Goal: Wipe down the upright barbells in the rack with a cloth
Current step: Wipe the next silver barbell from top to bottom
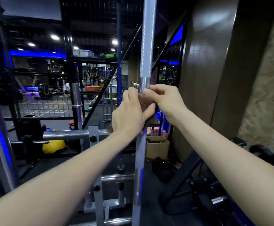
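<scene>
both hands wrap a brown cloth (147, 101) round the upright barbell (147, 46): left hand (129, 115) grip curled on it, right hand (165, 98) pinching its top edge. wire mesh panel (40, 105) left, dark wall (206, 79) close right.

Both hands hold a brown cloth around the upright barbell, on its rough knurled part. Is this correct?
Not quite. In the head view the left hand and right hand hold the brown cloth around the barbell on its smooth part, just below the knurled section.

Single head-worn wide-angle view, facing forward and slightly down. Close on both hands at the upright barbell (147, 46); gym floor recedes behind wire mesh (41, 105).
</scene>
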The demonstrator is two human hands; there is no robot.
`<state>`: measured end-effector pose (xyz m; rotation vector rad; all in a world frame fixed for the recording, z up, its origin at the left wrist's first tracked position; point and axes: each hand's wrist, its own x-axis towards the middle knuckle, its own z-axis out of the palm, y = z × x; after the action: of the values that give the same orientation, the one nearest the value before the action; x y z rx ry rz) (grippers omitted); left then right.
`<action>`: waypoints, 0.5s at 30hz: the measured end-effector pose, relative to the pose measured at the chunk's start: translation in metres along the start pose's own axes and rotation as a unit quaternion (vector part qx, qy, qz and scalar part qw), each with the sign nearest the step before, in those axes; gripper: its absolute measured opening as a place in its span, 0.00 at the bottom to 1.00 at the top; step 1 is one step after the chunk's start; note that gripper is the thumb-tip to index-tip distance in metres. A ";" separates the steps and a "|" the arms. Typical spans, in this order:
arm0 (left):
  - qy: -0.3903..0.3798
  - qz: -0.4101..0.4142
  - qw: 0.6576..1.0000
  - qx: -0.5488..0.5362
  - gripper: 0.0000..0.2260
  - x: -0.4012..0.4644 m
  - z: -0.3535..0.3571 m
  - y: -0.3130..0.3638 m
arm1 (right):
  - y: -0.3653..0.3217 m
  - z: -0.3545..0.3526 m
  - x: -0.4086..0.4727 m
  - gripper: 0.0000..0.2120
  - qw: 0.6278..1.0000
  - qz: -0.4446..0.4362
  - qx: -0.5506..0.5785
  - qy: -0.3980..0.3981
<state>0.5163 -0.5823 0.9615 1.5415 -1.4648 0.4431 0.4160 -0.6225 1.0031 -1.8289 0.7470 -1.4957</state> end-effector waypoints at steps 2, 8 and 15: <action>0.003 0.000 1.000 -0.006 0.24 -0.002 -0.001 0.000 | 0.000 -0.003 0.001 0.09 1.000 0.002 0.006 -0.010; -0.133 -0.059 0.989 0.001 0.22 -0.071 0.031 -0.028 | 0.006 -0.003 -0.007 0.04 0.999 0.031 0.019 0.002; -0.086 -0.033 0.995 -0.023 0.22 -0.042 0.013 -0.020 | 0.007 0.000 -0.004 0.08 1.000 0.012 0.005 -0.022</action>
<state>0.5212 -0.5709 0.9146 1.6185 -1.5397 0.2409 0.4145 -0.6237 0.9947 -1.8319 0.7367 -1.4374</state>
